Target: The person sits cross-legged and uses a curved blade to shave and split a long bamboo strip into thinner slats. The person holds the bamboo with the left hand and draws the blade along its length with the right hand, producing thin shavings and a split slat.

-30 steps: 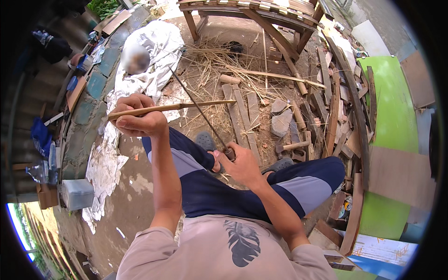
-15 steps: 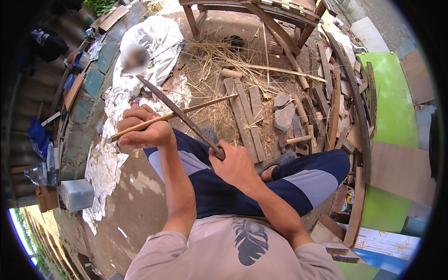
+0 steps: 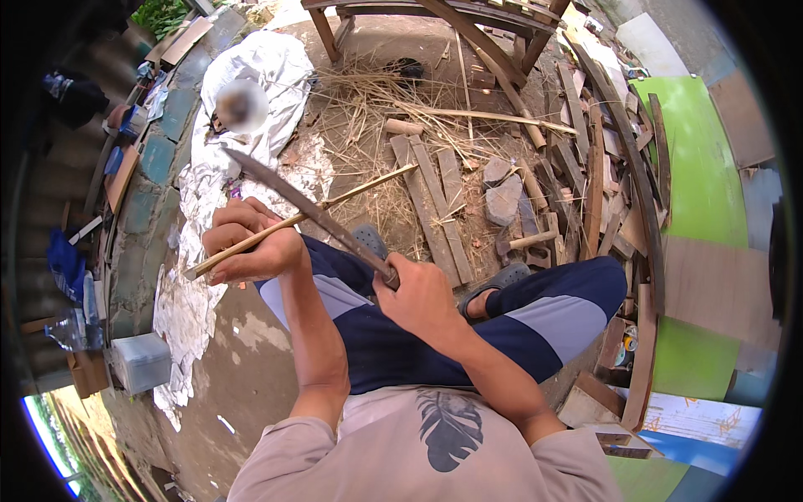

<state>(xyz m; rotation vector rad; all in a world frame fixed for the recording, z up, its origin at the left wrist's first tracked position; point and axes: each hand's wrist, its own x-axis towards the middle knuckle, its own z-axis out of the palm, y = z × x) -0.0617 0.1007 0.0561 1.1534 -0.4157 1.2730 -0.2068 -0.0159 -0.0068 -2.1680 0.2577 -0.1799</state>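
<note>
Clear plastic box (image 3: 140,364): one, on the ground at far left. White cloth (image 3: 276,67): one, crumpled, at upper left. Left hand (image 3: 255,243): closed on a narrow wooden strip (image 3: 368,186), thumb along its near end, fingers curled behind. The strip lies aslant in front of the person, near end jutting just past the thumb, far end pointing up toward three loose boards (image 3: 428,222). Knife (image 3: 343,234): long, dark-bladed, crossing the strip just beside the left hand, tip up and left; whether the edge bites, cannot tell. Right hand (image 3: 418,297): shut in a fist about the knife's handle. Beyond, dry straw (image 3: 360,96), scattered on the ground. Stone (image 3: 503,201): grey, right of the boards. Hammer (image 3: 531,240): wooden handle, lying near the stone. Timber pile (image 3: 615,159) and green panel (image 3: 698,151): at far right. Changes just made: the crossing point has moved along the strip toward the left hand, which by judgement puts the blade at the held portion and leaves the fingers little clearance. Against the frame one second earlier: blade then a thin line, now broad; strip then nearly level, now steeper, near end lower.
</note>
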